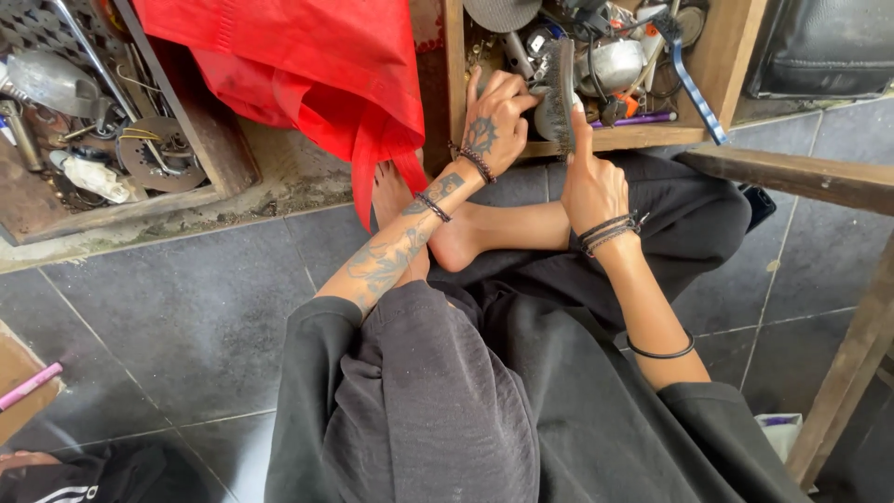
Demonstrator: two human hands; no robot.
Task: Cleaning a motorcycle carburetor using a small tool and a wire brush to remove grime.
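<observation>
Right now a dark wire brush (557,88) stands on edge at the front lip of a cluttered wooden drawer (643,138), clasped by the left hand (494,121) while the right hand (591,182), just below, presses its forefinger against it, a red cloth (307,65) hanging left of both.

Soft, even daylight; faint shadows, sharp focus (slight wide-angle bending at edges).

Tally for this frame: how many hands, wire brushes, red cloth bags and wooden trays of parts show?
Hands: 2, left hand and right hand, both on the brush
Wire brush: 1
Red cloth bag: 1
Wooden trays of parts: 2, left tray and right tray
Total: 6
</observation>
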